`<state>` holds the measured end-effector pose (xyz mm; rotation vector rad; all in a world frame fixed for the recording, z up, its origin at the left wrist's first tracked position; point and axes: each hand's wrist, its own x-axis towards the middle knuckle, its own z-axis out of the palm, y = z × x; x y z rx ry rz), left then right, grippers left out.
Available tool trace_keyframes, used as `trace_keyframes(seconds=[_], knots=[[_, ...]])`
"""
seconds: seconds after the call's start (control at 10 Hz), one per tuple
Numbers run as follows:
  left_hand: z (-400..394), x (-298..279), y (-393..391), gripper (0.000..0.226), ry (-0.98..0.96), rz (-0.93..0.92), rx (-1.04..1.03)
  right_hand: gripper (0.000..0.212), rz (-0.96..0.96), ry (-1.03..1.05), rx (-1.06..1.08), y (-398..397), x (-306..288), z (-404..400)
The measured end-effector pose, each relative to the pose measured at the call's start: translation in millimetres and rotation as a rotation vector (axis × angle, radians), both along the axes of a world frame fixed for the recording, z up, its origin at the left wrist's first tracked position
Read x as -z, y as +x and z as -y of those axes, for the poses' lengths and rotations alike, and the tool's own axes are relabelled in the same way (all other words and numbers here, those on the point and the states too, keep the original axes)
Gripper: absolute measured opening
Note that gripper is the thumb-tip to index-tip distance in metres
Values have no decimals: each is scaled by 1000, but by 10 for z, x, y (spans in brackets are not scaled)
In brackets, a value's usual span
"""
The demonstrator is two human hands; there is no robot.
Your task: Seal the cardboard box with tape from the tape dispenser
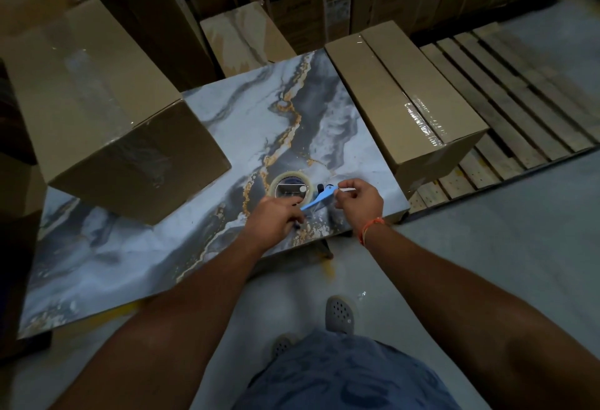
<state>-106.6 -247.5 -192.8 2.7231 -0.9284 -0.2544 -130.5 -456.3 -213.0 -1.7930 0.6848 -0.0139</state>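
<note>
A blue tape dispenser (316,200) with a roll of clear tape (290,188) lies on the marbled table (246,123) near its front edge. My left hand (276,218) is closed around the dispenser's handle end. My right hand (358,201) pinches something small and pale, apparently the tape's loose end, at the dispenser's front tip. A large cardboard box (107,110) stands on the table's left side, its top glossy with tape. A long flatter cardboard box (402,101) lies along the table's right edge, with clear tape at its near end.
More cartons are stacked behind the table and at the left. A wooden pallet (506,91) lies on the floor to the right. My feet in grey clogs (339,313) stand on the grey floor in front of the table.
</note>
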Motion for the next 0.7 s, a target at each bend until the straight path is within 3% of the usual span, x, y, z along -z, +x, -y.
trace_keyframes(seconds=[0.2, 0.4, 0.7], knots=[[-4, 10, -45, 21, -79, -24, -81, 25, 53, -9, 16, -123, 2, 49], [-26, -33, -216, 19, -160, 64, -194, 27, 74, -100, -51, -226, 27, 71], [-317, -210, -521, 26, -174, 255, -426, 26, 238, -317, -400, -349, -180, -382]])
